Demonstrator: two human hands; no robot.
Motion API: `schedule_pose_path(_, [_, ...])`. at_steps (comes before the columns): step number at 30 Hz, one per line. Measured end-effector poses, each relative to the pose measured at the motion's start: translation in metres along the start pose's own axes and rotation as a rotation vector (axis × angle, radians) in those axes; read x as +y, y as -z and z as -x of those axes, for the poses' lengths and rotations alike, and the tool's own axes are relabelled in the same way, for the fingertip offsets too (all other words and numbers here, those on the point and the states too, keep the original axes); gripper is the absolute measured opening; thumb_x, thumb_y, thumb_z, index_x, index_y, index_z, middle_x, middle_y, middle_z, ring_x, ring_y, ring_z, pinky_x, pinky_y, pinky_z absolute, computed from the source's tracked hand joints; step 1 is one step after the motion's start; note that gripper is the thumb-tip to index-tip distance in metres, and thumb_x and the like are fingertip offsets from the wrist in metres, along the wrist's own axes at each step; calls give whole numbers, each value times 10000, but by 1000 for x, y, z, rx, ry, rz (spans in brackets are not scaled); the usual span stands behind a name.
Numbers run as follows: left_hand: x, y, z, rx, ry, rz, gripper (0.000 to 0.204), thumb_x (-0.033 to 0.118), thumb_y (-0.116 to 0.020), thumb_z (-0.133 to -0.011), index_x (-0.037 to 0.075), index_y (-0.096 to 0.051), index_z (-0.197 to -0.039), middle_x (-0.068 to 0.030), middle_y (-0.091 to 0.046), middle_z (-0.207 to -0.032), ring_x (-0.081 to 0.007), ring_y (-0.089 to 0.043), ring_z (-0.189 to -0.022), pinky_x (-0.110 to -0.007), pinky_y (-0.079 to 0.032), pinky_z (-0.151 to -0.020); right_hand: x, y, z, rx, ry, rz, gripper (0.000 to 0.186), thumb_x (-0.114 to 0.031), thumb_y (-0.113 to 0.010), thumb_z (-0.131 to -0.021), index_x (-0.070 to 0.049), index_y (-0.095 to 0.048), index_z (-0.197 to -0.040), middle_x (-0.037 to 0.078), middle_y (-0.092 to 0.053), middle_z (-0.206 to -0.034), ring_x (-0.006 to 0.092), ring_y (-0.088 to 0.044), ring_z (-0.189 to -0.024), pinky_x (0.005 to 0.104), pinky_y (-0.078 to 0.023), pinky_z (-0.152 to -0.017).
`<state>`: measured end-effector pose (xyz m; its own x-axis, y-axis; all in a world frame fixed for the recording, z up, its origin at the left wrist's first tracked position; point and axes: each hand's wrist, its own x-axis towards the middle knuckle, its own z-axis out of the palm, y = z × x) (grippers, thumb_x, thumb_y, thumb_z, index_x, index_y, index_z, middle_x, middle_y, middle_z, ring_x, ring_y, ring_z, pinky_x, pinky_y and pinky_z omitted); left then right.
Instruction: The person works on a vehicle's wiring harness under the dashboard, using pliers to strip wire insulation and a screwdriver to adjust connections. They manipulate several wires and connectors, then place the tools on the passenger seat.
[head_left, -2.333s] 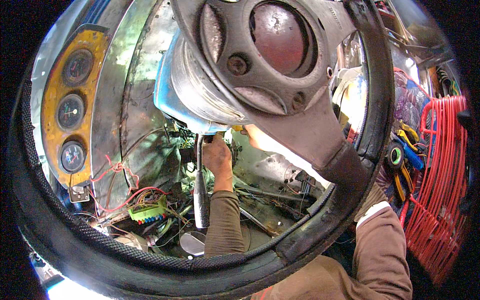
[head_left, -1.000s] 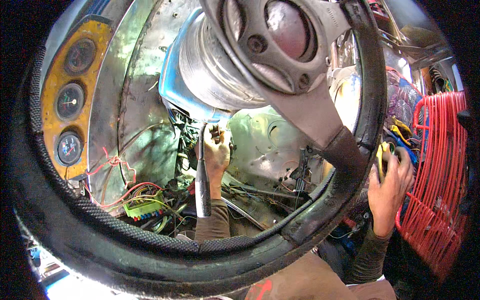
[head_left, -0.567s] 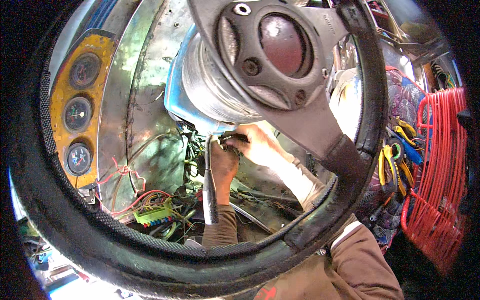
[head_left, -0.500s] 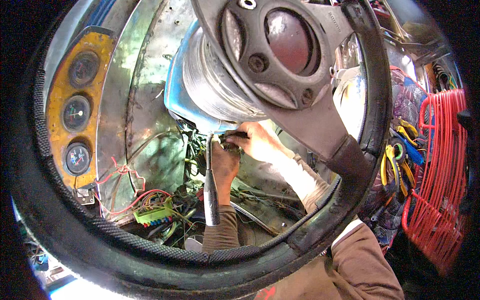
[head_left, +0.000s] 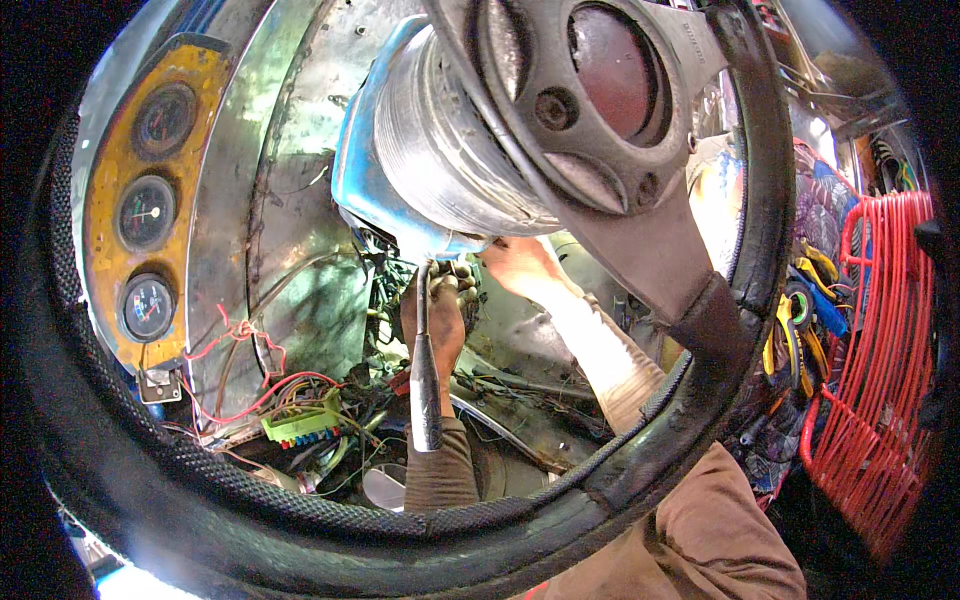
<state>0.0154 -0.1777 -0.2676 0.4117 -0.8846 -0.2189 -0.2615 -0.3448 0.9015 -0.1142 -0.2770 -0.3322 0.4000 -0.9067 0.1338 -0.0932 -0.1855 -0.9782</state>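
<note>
Both hands work through the steering wheel (head_left: pixel 600 470), beneath the blue and silver steering column cover (head_left: pixel 440 150). My left hand (head_left: pixel 440 315) is closed, its fingers curled upward at the cover's underside beside a bundle of wires (head_left: pixel 385 320); what lies in them cannot be made out. In front of that hand hangs a dark-handled column lever (head_left: pixel 426 390). My right hand (head_left: pixel 523 268) is just to the right, against the cover's lower edge. Its fingers are bent and pressed together, with the tips partly hidden by the cover; whatever they grip is out of sight.
A yellow gauge panel (head_left: pixel 185 90) stands at left. Below are loose red wires (head_left: pixel 238 330) and a green fuse block (head_left: pixel 303 425) with coloured fuses. Yellow-handled pliers (head_left: pixel 785 325) and a red corded rack (head_left: pixel 865 350) are at right. The wheel rim surrounds both forearms.
My right hand has moved slightly up and right, away from the left fingers, to the cover's edge. The left hand stays below the column, more of its curled fingers showing. The view has shifted slightly.
</note>
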Motion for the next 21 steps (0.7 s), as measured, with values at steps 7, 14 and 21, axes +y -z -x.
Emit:
schedule_pose_path(7, [-12,1,2,162,-266,-553,310,211,-497,-1005,-34,-627,-1144,-253,-662,-1058,-446,-650,-936,-489,-499,-882,-36,14,29,-215,-66,-140,282,-60,-684,-860,14,-712,-1131,205,-733,-976,262,-724,-925,385,-545,-830])
schedule_pose_path(14, [-1,7,-7,111,-157,-737,346,274,-519,-973,-43,-639,-1041,-263,-690,-977,-449,-661,-907,-494,-495,-814,-7,5,21,-296,12,5,189,-117,-726,-895,-48,-759,-1068,149,-740,-963,256,-717,-920,369,-538,-821])
schedule_pose_path(21, [-9,7,-22,248,-372,-740,247,202,-575,-944,3,-696,-1026,-195,-737,-964,-385,-715,-876,-461,-584,-801,-3,-1,25,-92,-207,-173,222,-205,-722,-938,-73,-760,-1113,148,-753,-979,254,-703,-914,370,-526,-834])
